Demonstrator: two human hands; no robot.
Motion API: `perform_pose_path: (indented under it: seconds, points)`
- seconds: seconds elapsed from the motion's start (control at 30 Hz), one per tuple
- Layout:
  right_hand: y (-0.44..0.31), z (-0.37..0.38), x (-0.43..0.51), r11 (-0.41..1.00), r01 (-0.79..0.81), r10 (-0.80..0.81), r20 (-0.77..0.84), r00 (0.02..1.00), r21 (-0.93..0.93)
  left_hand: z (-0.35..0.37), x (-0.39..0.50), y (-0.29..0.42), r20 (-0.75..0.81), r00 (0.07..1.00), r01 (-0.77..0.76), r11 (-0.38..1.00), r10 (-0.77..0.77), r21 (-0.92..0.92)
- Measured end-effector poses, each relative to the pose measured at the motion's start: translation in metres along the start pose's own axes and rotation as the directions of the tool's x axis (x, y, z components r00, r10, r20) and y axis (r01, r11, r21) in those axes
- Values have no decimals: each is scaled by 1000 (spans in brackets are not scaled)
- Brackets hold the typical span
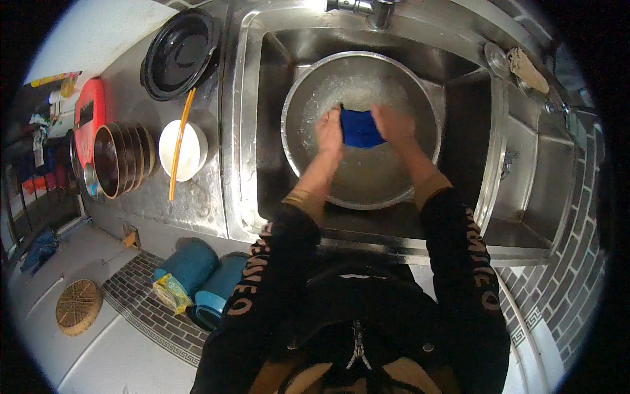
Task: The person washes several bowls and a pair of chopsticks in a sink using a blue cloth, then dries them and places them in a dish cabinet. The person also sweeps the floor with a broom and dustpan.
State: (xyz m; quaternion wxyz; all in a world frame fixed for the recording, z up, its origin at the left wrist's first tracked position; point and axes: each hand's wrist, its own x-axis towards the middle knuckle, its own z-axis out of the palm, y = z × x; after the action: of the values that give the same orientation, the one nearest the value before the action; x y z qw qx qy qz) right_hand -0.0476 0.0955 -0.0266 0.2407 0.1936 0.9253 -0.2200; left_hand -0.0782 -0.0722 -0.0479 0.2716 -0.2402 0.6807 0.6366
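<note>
A blue cloth (362,129) is stretched between my two hands above a round metal basin (362,189). My left hand (330,130) grips its left edge, and my right hand (393,123), slightly blurred, holds its right edge. Cloudy water with some bubbles lies in the basin. The basin stands in the large compartment of a stainless steel sink (275,197).
On the steel counter left of the sink are a black oval pot (182,54), a white bowl (189,152) with chopsticks (181,143) across it, and stacked brown bowls (123,160). A faucet (379,15) rises behind the basin. Blue bins (189,266) lie on the floor.
</note>
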Motion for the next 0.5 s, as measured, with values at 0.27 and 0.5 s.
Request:
perform_pose_path:
  seconds: [0.27,0.5]
  points:
    - [16,56,12,972,107,-157,-239,958,-208,-35,27,-12,13,994,-84,660,112,747]
    - [20,114,-14,917,315,-267,210,941,-245,-34,-12,12,206,883,-404,461,421,790]
